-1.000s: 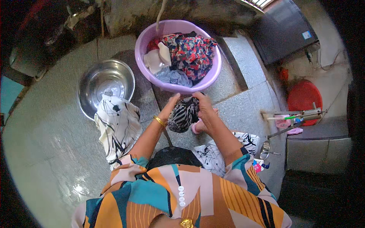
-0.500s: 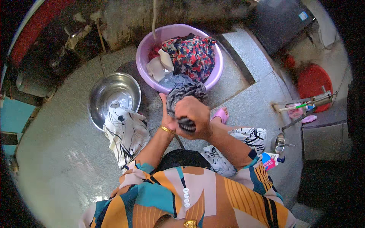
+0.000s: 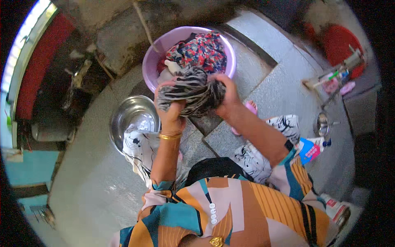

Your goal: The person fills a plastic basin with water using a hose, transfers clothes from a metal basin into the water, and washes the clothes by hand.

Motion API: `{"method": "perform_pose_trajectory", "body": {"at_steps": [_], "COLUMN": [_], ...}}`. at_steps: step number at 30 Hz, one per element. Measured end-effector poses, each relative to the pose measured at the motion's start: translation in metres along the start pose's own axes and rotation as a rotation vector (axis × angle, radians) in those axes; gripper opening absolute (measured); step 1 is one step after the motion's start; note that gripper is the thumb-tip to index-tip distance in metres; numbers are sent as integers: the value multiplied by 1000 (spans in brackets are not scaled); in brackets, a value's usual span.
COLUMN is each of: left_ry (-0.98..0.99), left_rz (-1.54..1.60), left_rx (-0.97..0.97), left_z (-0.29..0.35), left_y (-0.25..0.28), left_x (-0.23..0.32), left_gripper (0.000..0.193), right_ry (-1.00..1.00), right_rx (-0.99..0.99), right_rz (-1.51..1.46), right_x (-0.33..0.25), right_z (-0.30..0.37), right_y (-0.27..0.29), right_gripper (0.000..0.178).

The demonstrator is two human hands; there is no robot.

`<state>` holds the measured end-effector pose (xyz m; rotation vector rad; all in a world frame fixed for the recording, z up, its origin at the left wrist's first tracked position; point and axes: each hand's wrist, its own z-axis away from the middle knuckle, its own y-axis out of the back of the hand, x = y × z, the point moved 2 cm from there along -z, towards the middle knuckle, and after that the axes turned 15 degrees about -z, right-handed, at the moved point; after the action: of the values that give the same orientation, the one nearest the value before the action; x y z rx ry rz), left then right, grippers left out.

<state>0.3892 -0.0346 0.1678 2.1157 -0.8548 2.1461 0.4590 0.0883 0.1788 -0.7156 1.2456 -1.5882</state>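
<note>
A black-and-pale striped cloth [image 3: 191,92] is bunched up between my two hands, just over the near rim of a purple basin [image 3: 148,72]. My left hand [image 3: 169,109], below a gold bracelet, grips its left side. On the right side, my right hand [image 3: 228,94] has its fingers curled round the bundle's end. Inside the basin lie a red, white and dark patterned garment [image 3: 201,53] and a pale cloth [image 3: 166,75]. The striped cloth hides the near part of the basin.
A shiny steel basin [image 3: 122,117] stands on the grey floor beside my left leg. To my right are a steel ladle-like cup [image 3: 322,124], a blue-and-pink pouch [image 3: 310,150] and a red basin [image 3: 341,45] behind a metal stand. A hose [image 3: 144,24] hangs toward the purple basin.
My hands have moved apart and forward, from a tight twist of the striped cloth near me to a looser bundle over the basin's near edge. The whole view has turned slightly.
</note>
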Motion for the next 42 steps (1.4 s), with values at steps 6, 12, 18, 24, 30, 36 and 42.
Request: {"method": "perform_pose_trajectory", "body": {"at_steps": [6, 12, 18, 24, 30, 36, 42], "left_ry": [-833, -1067, -1142, -1104, -756, -504, 208], "left_rz": [-889, -1219, -1367, -1509, -1530, -1373, -304], "left_rx": [-712, -984, -1302, -1498, -1812, -678, -175], "left_z": [8, 38, 50, 58, 57, -16, -92], "left_y": [-50, -74, -79, -70, -34, -11, -7], "left_x": [47, 28, -24, -81, -132, -43, -6], "left_gripper": [33, 29, 11, 13, 16, 42, 27], "right_ry": [-388, -395, -317, -269, -191, -695, -275], "right_rx": [-258, -546, -843, -394, 18, 181, -86], "right_rz": [552, 1297, 1771, 1879, 1878, 1081, 1490], "right_x": [-10, 0, 11, 23, 21, -23, -28], "right_z": [-16, -58, -82, -83, -73, -59, -86], "right_y": [-5, 23, 52, 80, 113, 127, 104], "right_gripper": [35, 35, 35, 36, 21, 37, 80]}}
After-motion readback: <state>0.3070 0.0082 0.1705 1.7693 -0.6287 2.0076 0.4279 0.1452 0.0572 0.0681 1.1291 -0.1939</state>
